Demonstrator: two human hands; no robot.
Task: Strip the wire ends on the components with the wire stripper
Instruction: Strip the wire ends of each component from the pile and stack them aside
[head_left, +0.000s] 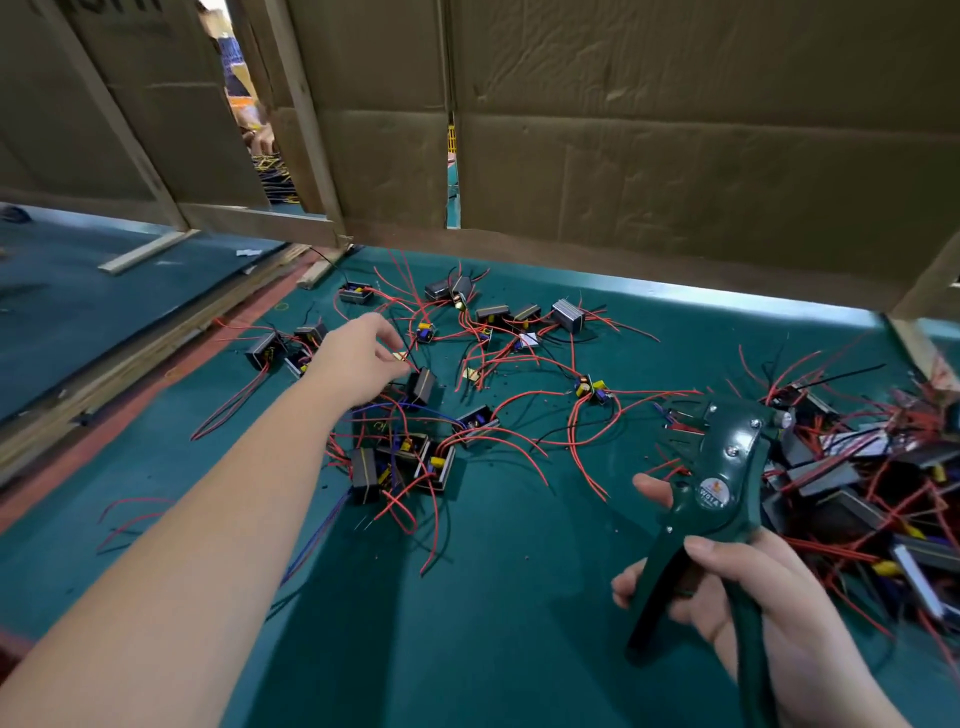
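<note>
Two hands | left hand (358, 358) curled at black boxy red-wired component (423, 385), grip unclear | right hand (748, 603) grips dark-green wire stripper (724, 467)

A: The wire stripper (727, 467), what is it made of?
B: A glossy dark green body with bright metal rivets. The handles look like smooth plastic.
A: And the rest?
B: The table cover (519, 597) is matt green and cloth-like. The cardboard (675, 156) is matt and creased, and the wooden battens (306, 130) are bare and rough. The black component (423, 387) has shiny faces.

My wire stripper (727, 457) is dark green, the components (363, 474) black with red wires (229, 402), the mat (493, 597) teal, the cardboard (675, 156) brown.
</note>
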